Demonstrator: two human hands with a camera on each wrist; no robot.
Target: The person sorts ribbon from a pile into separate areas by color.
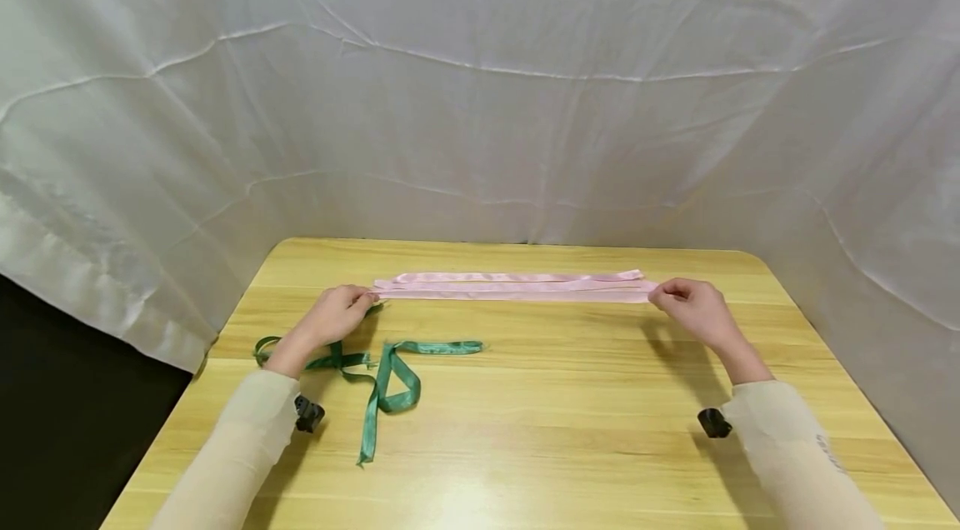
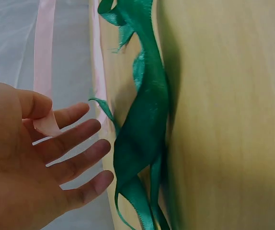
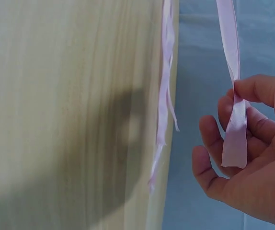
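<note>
A pink ribbon is stretched straight between my two hands, above the table. My left hand pinches its left end between thumb and index finger, the other fingers spread in the left wrist view. The right end is pinched by my right hand, and a short tail of ribbon hangs past the thumb over the curled fingers. Just behind the held strip, other pink ribbons lie side by side along the far part of the table.
Green ribbons lie loosely twisted on the left of the wooden table, some of them under my left forearm. A pale curtain hangs behind the far edge and along both sides.
</note>
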